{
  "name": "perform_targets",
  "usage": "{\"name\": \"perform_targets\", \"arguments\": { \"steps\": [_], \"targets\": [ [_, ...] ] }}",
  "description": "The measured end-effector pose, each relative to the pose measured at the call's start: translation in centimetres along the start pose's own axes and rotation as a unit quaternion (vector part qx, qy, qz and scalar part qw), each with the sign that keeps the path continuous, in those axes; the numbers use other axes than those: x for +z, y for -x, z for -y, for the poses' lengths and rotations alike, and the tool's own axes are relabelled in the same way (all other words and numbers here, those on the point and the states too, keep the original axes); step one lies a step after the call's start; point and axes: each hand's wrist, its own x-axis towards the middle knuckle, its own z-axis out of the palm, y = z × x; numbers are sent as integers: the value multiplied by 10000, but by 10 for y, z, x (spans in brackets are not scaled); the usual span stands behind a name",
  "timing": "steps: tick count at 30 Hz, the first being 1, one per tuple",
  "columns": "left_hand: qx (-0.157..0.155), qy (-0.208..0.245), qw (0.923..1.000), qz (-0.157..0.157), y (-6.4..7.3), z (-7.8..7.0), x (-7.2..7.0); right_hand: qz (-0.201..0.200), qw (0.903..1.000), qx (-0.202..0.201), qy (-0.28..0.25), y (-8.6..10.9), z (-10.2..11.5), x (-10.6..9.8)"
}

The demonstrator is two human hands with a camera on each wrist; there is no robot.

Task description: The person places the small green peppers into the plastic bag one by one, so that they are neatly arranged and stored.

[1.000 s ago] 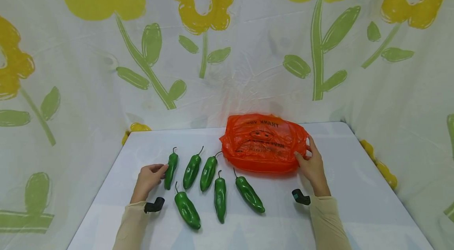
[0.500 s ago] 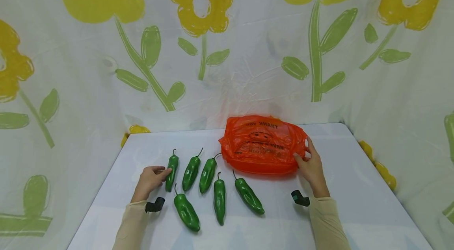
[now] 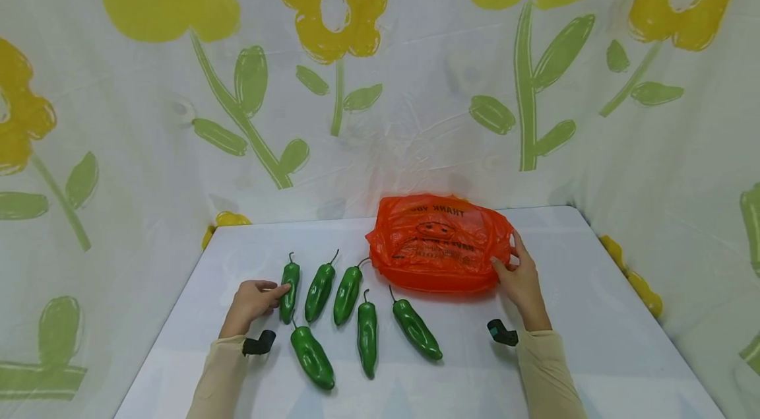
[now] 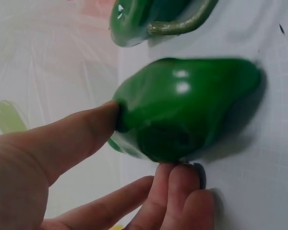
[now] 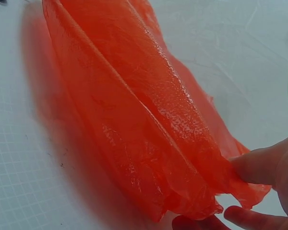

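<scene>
My left hand (image 3: pixel 251 307) holds the leftmost green pepper (image 3: pixel 290 275) where it lies on the table. In the left wrist view the thumb presses the near end of this pepper (image 4: pixel 192 96), while the fingertips touch its lower side. At the back, an orange-red plastic bag (image 3: pixel 436 234) with dark print lies on its side. My right hand (image 3: pixel 524 284) grips the bag's right end. In the right wrist view the thumb lies on the film of the bag (image 5: pixel 125 105), and the other fingers are partly hidden behind it.
Two more green peppers (image 3: pixel 320 292) (image 3: pixel 348 293) lie right of the held one. In front lie a stout pepper (image 3: pixel 313 357), a slimmer one (image 3: pixel 367 338) and a slanted one (image 3: pixel 417 328). Behind the white table (image 3: pixel 594 313) hangs a flower-printed curtain (image 3: pixel 427 102).
My left hand has shifted a little to the right, its thumb now over the leftmost pepper rather than at its side. The right hand and the bag have stayed put.
</scene>
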Motion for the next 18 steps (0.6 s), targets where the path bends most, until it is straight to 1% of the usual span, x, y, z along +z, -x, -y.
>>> {"name": "perform_targets", "arguments": {
  "steps": [3, 10, 15, 18],
  "targets": [
    [-28, 165, 9999, 19, 1, 0, 0, 28, 10000, -67, -14, 1, 0, -1],
    [-114, 568, 9983, 36, 1, 2, -1, 34, 10000, -45, 23, 0, -1, 0],
    [-211, 680, 9974, 136, -1, 5, 0, 60, 10000, -24, 41, 1, -1, 0],
    [-218, 653, 9976, 108, -1, 5, 0, 62, 10000, -1, 65, 2, -1, 0]
  ]
}}
